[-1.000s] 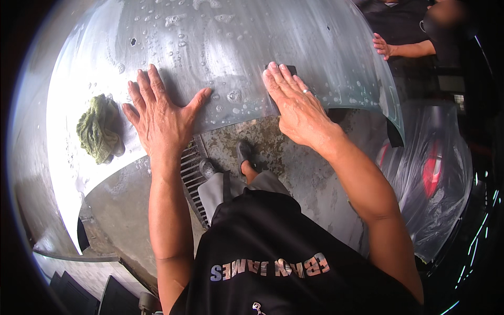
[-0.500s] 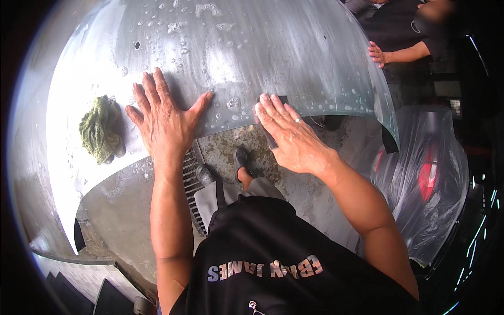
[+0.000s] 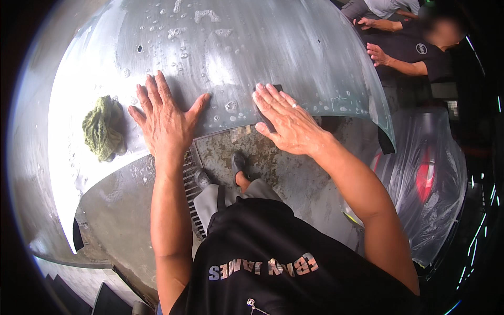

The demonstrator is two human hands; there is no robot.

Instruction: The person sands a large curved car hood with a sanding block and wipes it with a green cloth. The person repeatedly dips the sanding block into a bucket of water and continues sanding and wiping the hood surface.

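Observation:
A wet grey car hood (image 3: 294, 63) with soap bubbles and streaks lies in front of me. My left hand (image 3: 168, 123) rests flat on it with fingers spread, holding nothing. To its left sits a crumpled green cloth (image 3: 102, 128). Near the hood's front edge, my right hand (image 3: 289, 118) presses a dark flat sanding pad (image 3: 266, 119) against the surface. Its fingers lie along the pad and the thumb is at the near side; most of the pad is hidden underneath. A ring shows on one finger.
At the far right a co-worker (image 3: 404, 50) in a dark shirt holds both hands near the hood's edge, another person (image 3: 391, 7) behind. Plastic sheeting covers a part with a red light (image 3: 425, 176) at right. A drain grate (image 3: 191, 189) runs along the wet floor.
My right hand has slid slightly forward and left with the pad, its thumb now further out. My left hand stays almost in place. The co-worker shows more fully.

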